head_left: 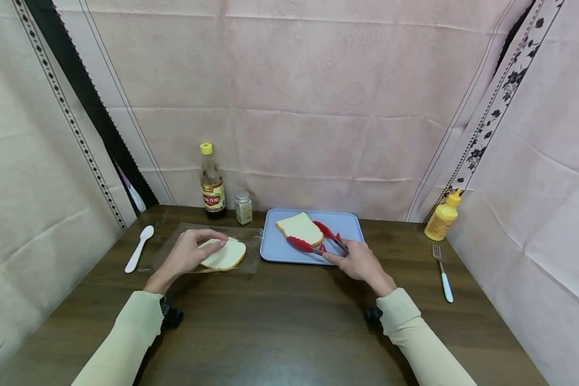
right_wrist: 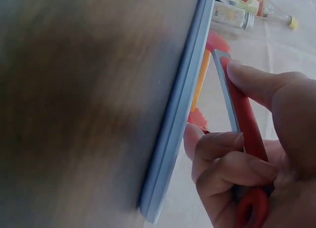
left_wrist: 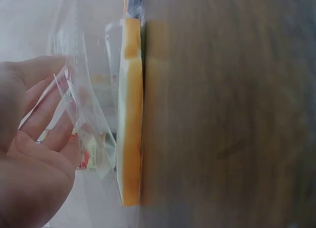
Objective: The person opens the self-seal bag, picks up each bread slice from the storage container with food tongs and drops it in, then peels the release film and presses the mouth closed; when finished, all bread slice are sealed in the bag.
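With thumb and fingertips, my left hand [head_left: 190, 251] pinches the edge of a clear plastic bag [left_wrist: 81, 97], lifted above a slice of white bread [head_left: 228, 255]. That slice lies flat on the bag's spread part; whether it is inside cannot be told. My right hand [head_left: 359, 261] grips red-tipped tongs [right_wrist: 242, 107] by their handles. The tongs' red heads lie on either side of a second bread slice [head_left: 299, 227], which rests on a light blue tray [head_left: 348, 228]. Whether both heads touch the bread is unclear.
Behind the bag stand a yellow-capped sauce bottle [head_left: 213, 185] and a small shaker jar [head_left: 243, 208]. A white spoon [head_left: 139, 248] lies at the left; a fork [head_left: 442, 273] and a yellow squeeze bottle [head_left: 442, 217] are at the right. Cloth walls [head_left: 299, 107] enclose the table.
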`<control>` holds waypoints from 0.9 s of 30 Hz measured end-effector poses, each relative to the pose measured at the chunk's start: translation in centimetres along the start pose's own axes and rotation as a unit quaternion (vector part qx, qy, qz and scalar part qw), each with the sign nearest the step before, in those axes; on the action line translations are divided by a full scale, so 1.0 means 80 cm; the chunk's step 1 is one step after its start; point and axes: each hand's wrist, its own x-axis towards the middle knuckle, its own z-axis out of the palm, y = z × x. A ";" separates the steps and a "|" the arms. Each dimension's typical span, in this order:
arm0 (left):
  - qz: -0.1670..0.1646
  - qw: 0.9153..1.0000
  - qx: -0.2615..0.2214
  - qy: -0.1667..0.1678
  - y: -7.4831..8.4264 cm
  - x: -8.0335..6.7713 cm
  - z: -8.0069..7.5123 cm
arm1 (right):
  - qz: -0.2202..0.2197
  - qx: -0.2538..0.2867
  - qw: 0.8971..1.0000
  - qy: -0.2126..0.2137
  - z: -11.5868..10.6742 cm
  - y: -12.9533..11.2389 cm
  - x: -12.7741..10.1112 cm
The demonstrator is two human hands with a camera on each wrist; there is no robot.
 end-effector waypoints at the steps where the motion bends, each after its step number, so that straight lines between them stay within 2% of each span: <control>1: -0.002 1.000 0.002 0.001 0.000 0.000 0.000 | -0.003 -0.002 1.000 0.002 0.000 0.000 0.000; 11: -0.041 0.999 0.027 -0.014 -0.006 -0.004 -0.006 | -0.039 0.017 0.999 0.024 0.000 0.009 0.005; 20: -0.044 0.999 0.011 -0.002 -0.014 -0.004 -0.013 | -0.068 0.055 0.996 0.018 -0.002 0.003 0.003; 27: -0.022 1.000 0.008 0.011 -0.012 -0.004 -0.014 | -0.113 0.095 0.989 0.004 -0.004 0.002 0.000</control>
